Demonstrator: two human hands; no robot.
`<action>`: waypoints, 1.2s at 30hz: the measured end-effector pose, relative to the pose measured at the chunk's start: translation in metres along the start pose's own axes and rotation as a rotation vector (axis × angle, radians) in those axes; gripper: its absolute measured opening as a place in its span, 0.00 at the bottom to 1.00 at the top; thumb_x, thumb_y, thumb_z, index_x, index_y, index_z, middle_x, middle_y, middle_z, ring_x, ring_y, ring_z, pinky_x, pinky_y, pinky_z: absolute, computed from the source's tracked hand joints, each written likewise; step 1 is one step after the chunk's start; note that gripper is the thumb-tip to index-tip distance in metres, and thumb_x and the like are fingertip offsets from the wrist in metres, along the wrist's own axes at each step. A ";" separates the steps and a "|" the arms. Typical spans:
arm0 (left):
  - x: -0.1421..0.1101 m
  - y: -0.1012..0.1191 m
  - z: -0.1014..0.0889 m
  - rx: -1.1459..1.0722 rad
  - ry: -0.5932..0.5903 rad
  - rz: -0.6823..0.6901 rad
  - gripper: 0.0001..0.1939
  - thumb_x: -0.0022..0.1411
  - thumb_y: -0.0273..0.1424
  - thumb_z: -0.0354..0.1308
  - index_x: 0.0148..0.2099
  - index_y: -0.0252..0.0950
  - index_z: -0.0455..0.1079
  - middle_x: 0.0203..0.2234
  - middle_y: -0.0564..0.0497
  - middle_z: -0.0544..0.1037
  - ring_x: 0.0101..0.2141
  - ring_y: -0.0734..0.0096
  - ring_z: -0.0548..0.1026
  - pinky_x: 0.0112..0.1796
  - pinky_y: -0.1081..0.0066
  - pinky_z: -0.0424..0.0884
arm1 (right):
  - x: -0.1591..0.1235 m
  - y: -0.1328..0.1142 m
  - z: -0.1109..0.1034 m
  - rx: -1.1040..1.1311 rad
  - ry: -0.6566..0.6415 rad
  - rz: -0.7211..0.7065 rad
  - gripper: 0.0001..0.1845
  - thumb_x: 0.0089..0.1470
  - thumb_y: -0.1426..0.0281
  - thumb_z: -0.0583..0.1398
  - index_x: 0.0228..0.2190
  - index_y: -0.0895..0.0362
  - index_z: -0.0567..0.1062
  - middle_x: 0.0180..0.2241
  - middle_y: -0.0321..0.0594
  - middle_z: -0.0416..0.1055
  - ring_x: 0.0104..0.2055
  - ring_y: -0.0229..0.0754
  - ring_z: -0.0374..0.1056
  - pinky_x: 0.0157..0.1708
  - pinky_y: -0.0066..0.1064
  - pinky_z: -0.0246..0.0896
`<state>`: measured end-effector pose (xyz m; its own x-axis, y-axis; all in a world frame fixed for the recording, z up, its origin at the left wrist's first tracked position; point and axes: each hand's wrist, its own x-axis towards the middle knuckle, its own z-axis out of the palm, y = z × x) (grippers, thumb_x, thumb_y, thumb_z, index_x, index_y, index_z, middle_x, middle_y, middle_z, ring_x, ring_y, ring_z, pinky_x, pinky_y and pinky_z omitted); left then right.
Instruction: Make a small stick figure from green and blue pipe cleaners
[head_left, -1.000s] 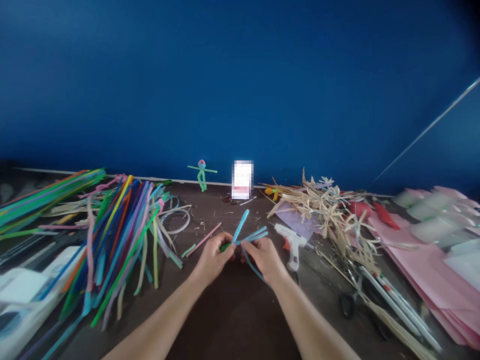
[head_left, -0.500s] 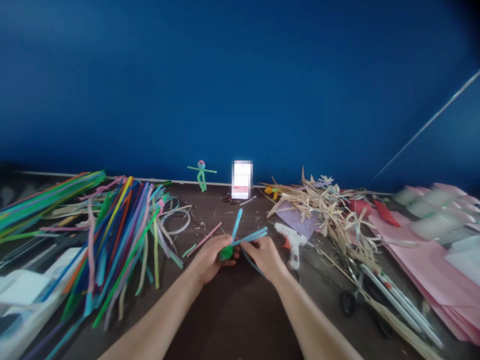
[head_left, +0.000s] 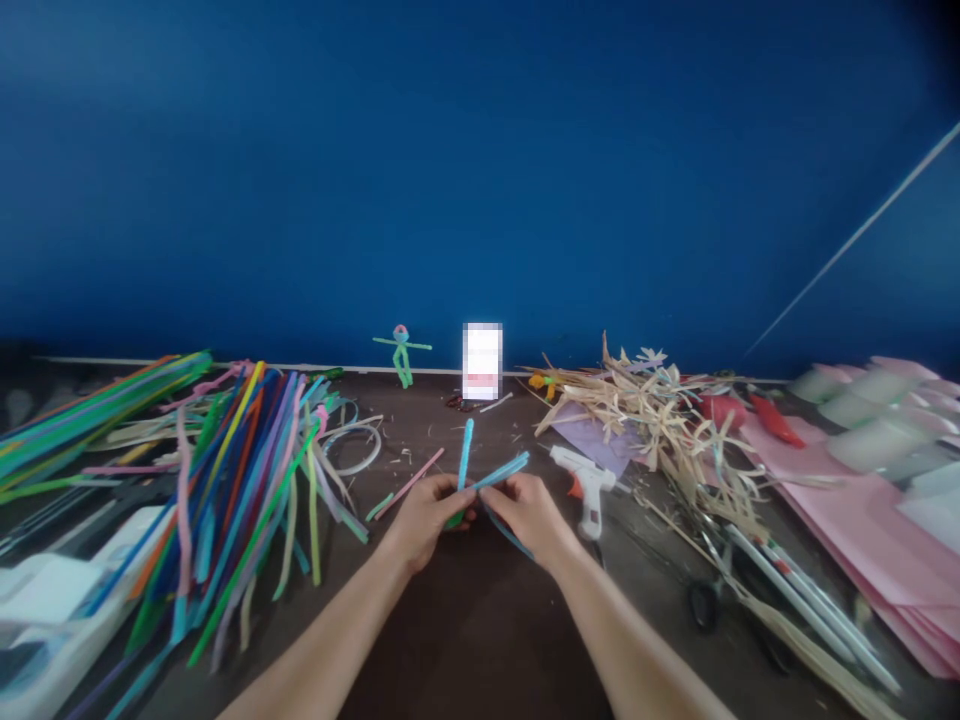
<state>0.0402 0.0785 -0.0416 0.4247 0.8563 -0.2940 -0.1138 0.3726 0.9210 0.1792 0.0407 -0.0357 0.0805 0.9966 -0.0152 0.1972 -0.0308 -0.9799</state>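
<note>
My left hand (head_left: pixel 426 520) and my right hand (head_left: pixel 529 517) meet low in the middle of the dark tabletop. Together they hold a small twist of blue pipe cleaners. One blue stem (head_left: pixel 466 455) stands up above my left fingers, and another blue stem (head_left: pixel 501 472) runs out to the right, pinched by my right fingers. A third blue length (head_left: pixel 507 532) curves down below my right hand. A green tuft (head_left: pixel 453 521) shows only as a sliver under my left hand, the rest hidden by my fingers.
A big heap of multicoloured pipe cleaners (head_left: pixel 240 500) lies to the left. To the right are a white glue gun (head_left: pixel 587 492), dried straw (head_left: pixel 660 425), scissors (head_left: pixel 703 605) and pink paper sheets (head_left: pixel 847 540). A pipe-cleaner figure (head_left: pixel 402 355) and a pixelated card (head_left: pixel 482 360) stand by the blue wall.
The green tuft has gone mostly out of sight behind my left fingers. The upright blue stem now stands straighter, and my hands have come slightly closer together.
</note>
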 end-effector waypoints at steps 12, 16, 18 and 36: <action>-0.002 -0.001 0.004 0.085 0.057 0.121 0.11 0.44 0.33 0.59 0.28 0.30 0.67 0.13 0.57 0.65 0.16 0.81 0.62 0.16 0.81 0.56 | -0.003 0.003 0.002 -0.277 0.086 -0.029 0.06 0.44 0.71 0.54 0.22 0.59 0.70 0.21 0.36 0.69 0.23 0.37 0.63 0.24 0.26 0.54; -0.001 -0.001 0.002 0.014 0.023 0.050 0.10 0.44 0.33 0.60 0.27 0.31 0.65 0.18 0.55 0.69 0.17 0.82 0.64 0.18 0.81 0.58 | -0.002 0.006 0.002 -0.268 0.046 -0.027 0.07 0.46 0.71 0.53 0.24 0.59 0.70 0.21 0.37 0.69 0.22 0.37 0.64 0.24 0.26 0.55; -0.001 -0.002 0.002 0.011 0.035 0.048 0.10 0.45 0.33 0.59 0.28 0.31 0.65 0.19 0.54 0.69 0.19 0.81 0.66 0.20 0.79 0.61 | -0.003 0.004 0.002 -0.322 0.054 -0.064 0.06 0.46 0.72 0.53 0.24 0.58 0.70 0.22 0.37 0.70 0.25 0.37 0.64 0.26 0.26 0.55; -0.002 0.004 -0.003 0.616 0.154 0.350 0.09 0.46 0.35 0.56 0.26 0.32 0.70 0.14 0.56 0.66 0.17 0.76 0.62 0.21 0.77 0.57 | -0.017 -0.023 -0.008 -0.794 0.064 -0.460 0.07 0.51 0.74 0.53 0.29 0.55 0.71 0.32 0.38 0.65 0.33 0.36 0.64 0.32 0.24 0.55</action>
<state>0.0360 0.0796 -0.0385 0.3198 0.9460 0.0536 0.3264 -0.1631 0.9311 0.1807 0.0234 -0.0118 -0.1231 0.9182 0.3765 0.8342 0.3013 -0.4618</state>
